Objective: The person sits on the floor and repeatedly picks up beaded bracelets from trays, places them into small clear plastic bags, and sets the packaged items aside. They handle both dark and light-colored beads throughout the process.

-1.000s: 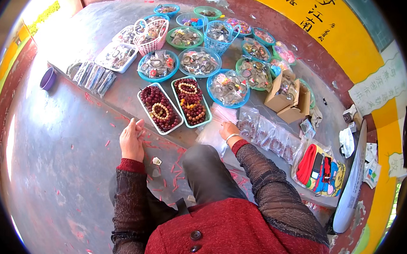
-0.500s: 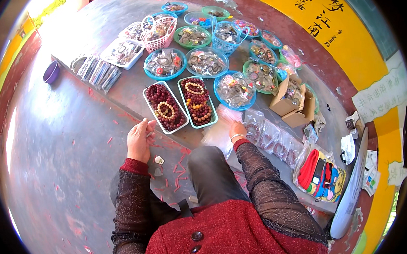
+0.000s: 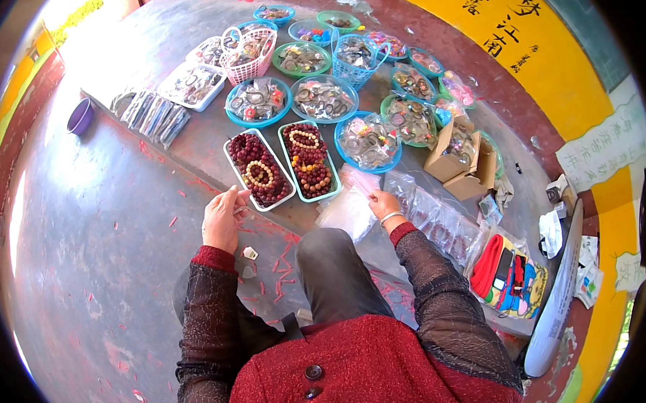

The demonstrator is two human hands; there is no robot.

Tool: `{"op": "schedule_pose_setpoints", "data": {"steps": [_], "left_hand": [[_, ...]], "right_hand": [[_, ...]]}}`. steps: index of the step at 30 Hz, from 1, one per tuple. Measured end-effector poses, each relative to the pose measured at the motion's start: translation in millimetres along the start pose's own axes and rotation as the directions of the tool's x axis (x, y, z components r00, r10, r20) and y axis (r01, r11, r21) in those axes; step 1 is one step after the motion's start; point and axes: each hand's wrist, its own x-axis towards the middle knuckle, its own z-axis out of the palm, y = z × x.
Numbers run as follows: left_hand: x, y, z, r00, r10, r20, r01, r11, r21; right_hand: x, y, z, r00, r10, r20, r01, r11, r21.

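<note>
the right hand [image 3: 385, 206] has bent fingers at the edge of the thin clear bags [image 3: 345, 213], which lie near the knee [image 3: 329, 254]; i can't tell if it pinches one. the left hand [image 3: 222, 220] is half curled near the white tray [image 3: 279, 202] of dark red beads [image 3: 249, 152]; i can't tell if it holds anything.

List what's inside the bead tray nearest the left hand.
The tray holds dark red beads, with a ring of pale beads on top. Whatever lies beneath them is covered.
</note>
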Motion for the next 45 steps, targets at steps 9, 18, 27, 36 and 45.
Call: {"op": "schedule_pose_setpoints", "data": {"steps": [9,18,27,36,45], "left_hand": [[6.1,-3.9,-2.3,0.998,-0.018,0.059,0.011,0.992,0.127],[-7.6,2.9,12.6,0.942,0.281,0.182,-0.316,0.927,0.204],[-4.7,12.4,-0.8,0.919,0.305,0.248,-0.364,0.900,0.239],[-8.0,13.0,5.1,0.971,0.156,0.180,-0.190,0.963,0.190],[-10.4,12.4,5.6,0.957,0.092,0.276,-0.178,0.936,0.305]], "right_hand": [[-5.2,-50.4,-49.1,0.996,-0.049,0.078,-0.023,0.688,0.725],[-25.1,-207.9,-73.6,0.903,-0.402,0.150,0.049,0.445,0.894],[-30.9,-250.6,-56.2,0.806,-0.561,0.188,0.159,0.512,0.844],[-23.5,-227.6,-53.9,0.808,-0.507,0.299,-0.045,0.452,0.891],[-25.4,-230.3,-62.1,0.745,-0.542,0.388,-0.130,0.452,0.882]]}}
